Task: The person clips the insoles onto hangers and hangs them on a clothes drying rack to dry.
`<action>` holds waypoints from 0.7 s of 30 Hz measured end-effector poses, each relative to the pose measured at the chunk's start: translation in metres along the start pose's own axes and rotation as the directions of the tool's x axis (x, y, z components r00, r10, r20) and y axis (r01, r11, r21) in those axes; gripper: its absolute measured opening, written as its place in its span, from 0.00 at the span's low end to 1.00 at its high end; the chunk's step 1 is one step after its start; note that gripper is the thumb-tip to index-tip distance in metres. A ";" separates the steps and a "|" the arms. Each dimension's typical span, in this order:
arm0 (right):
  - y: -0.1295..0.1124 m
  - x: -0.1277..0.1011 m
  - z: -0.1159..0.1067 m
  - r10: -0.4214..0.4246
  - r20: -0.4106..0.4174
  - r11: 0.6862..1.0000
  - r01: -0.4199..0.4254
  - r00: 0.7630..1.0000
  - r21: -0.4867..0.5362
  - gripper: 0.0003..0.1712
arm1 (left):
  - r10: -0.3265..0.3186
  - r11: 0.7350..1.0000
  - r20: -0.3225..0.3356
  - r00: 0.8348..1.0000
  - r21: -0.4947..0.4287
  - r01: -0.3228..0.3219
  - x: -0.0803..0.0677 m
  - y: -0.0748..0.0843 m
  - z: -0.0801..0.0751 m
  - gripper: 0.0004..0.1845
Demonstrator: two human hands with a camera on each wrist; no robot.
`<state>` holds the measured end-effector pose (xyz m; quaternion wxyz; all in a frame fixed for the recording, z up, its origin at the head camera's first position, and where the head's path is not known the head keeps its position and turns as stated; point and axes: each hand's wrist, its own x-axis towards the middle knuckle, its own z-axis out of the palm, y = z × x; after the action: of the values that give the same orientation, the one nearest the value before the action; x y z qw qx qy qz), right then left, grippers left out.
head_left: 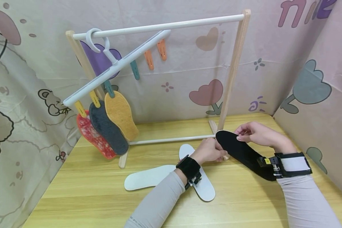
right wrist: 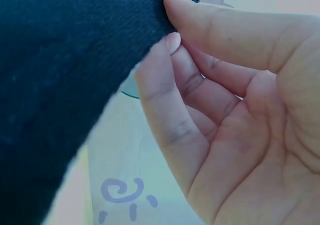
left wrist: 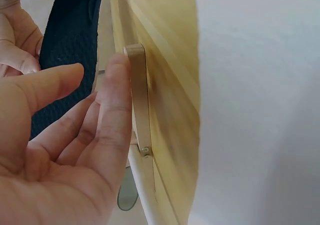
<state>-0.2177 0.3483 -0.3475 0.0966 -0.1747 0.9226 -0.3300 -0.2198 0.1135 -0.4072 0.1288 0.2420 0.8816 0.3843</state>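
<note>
The right hand [head_left: 255, 134] pinched the toe end of the black insole [head_left: 243, 153] in a thumb-and-finger grip, holding it above the table [head_left: 74, 190], while the left hand [head_left: 209, 152], fingers relaxed and apart, steadied the insole's near edge beside the rack's wooden foot [left wrist: 137, 92].

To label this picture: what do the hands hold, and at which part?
The right hand pinches the black insole at its rounded end; the left hand touches it there.

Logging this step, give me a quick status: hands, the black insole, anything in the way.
Right hand pinches black insole at its tip. Left hand open beside it, fingers by the rack foot. Two white insoles lie under the left arm; nothing blocking.
</note>
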 end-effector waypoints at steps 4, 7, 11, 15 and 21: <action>-0.003 0.000 0.000 0.009 -0.009 1.000 -0.009 1.000 0.007 0.13 | 0.020 0.999 -0.017 1.000 -0.045 -0.020 -0.001 -0.002 -0.002 0.12; -0.003 0.001 0.001 0.012 -0.016 1.000 -0.011 1.000 0.013 0.14 | 0.029 0.997 -0.040 0.999 -0.076 -0.032 -0.002 -0.004 -0.004 0.11; -0.003 0.003 0.003 0.004 -0.034 1.000 -0.003 0.999 0.028 0.14 | 0.026 0.994 -0.074 0.997 -0.103 -0.033 -0.004 -0.006 -0.006 0.11; -0.004 0.006 0.006 -0.003 -0.055 0.998 0.006 0.998 0.062 0.13 | 0.015 0.993 -0.105 0.994 -0.117 -0.027 -0.006 -0.008 -0.009 0.11; -0.006 0.009 0.009 -0.005 -0.077 0.996 0.012 0.997 0.086 0.12 | 0.010 0.989 -0.157 0.988 -0.142 -0.033 -0.006 -0.013 -0.011 0.10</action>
<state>-0.2216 0.3354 -0.3516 0.0674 -0.1616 0.9097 -0.3764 -0.2238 0.0963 -0.4087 0.0724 0.2108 0.8562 0.4660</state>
